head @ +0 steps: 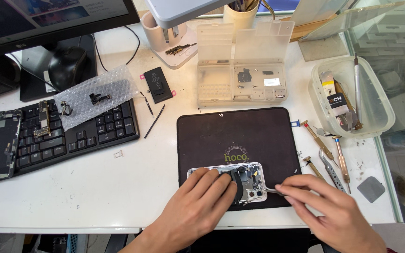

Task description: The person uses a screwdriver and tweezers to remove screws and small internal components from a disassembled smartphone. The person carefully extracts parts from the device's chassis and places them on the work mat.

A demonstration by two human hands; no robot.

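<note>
An opened white phone housing (250,180) lies on a black work mat (240,136) near the table's front edge. My left hand (198,208) presses down on the housing's left half, fingers spread over it. My right hand (333,211) grips metal tweezers (273,190), whose tips touch the housing's lower right corner next to the camera openings. The housing's left part is hidden under my fingers.
A clear parts organiser (241,79) stands behind the mat. Screwdrivers (317,140) and a tool tub (352,96) lie at the right. At the left are a black keyboard (94,133) with bubble wrap (94,96), a circuit board (43,119), a phone frame (1,145), and a battery (158,84).
</note>
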